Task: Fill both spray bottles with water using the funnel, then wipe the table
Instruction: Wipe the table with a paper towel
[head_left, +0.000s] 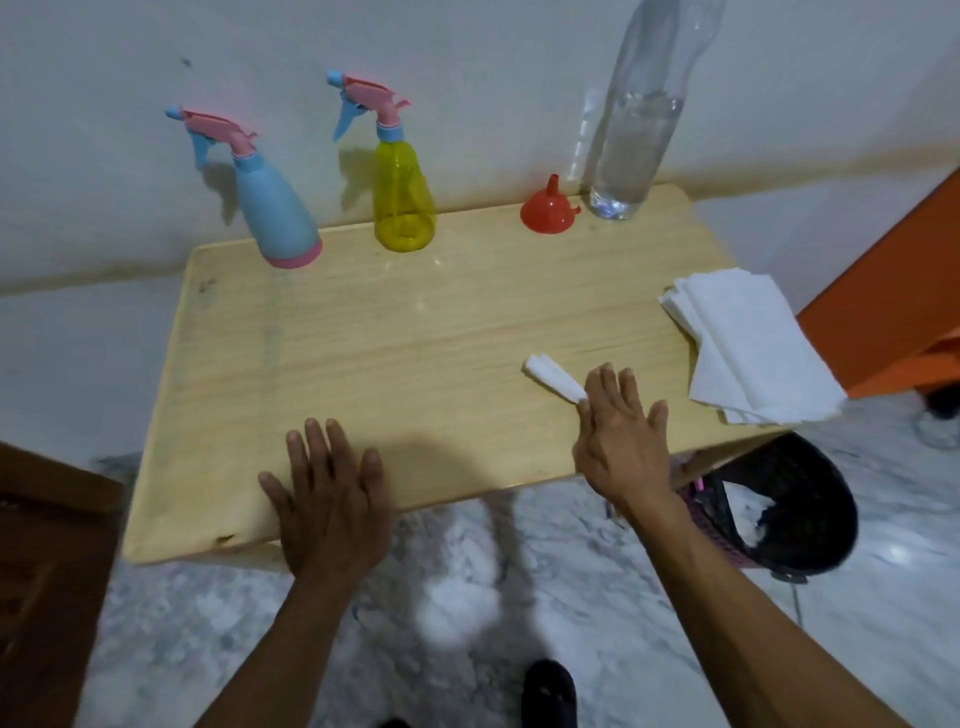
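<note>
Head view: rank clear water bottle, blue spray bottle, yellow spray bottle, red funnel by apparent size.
1. clear water bottle
2. blue spray bottle and yellow spray bottle, too alike to rank
3. red funnel

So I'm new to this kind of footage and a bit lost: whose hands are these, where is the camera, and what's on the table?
There is no machine here. A person wears a wide-angle camera on the head, looking forward and down, so the two arms reaching in from the bottom are the person's own.

The left hand lies flat and open on the near edge of the wooden table. The right hand presses a folded white tissue against the tabletop, as if wiping.

Along the far edge stand a blue spray bottle, a yellow spray bottle, a red funnel resting upside down, and a tall clear water bottle, partly full. A stack of white tissues lies at the right edge. A dark bin sits on the floor beside the table.
</note>
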